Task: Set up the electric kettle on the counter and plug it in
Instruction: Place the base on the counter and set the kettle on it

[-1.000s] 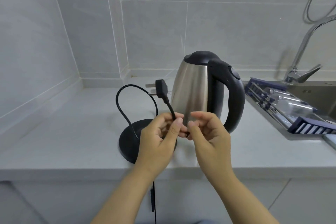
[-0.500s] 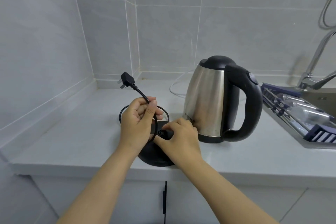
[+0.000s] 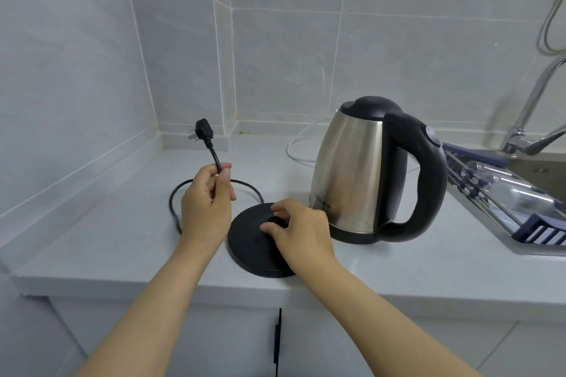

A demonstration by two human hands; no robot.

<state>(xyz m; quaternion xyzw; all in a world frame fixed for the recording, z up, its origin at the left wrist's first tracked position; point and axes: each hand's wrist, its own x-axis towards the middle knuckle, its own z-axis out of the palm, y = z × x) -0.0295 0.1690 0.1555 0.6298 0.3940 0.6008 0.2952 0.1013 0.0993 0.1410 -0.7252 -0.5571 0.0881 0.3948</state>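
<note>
Base (image 3: 254, 242), black disc: shifted nearer the counter (image 3: 122, 239) front edge since half a second ago, right hand (image 3: 298, 231) resting loose-fingered on its centre connector. Kettle (image 3: 352, 168), brushed steel, black lid and handle: upright on the counter just right of the base, off it. Cord (image 3: 174, 208), black, looped behind the base: left hand (image 3: 206, 203) pinched on it below the raised plug (image 3: 203, 128).

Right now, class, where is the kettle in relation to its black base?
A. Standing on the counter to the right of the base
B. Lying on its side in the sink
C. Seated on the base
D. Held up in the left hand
A: the kettle stands on the counter beside the base, which the right hand touches.
</note>
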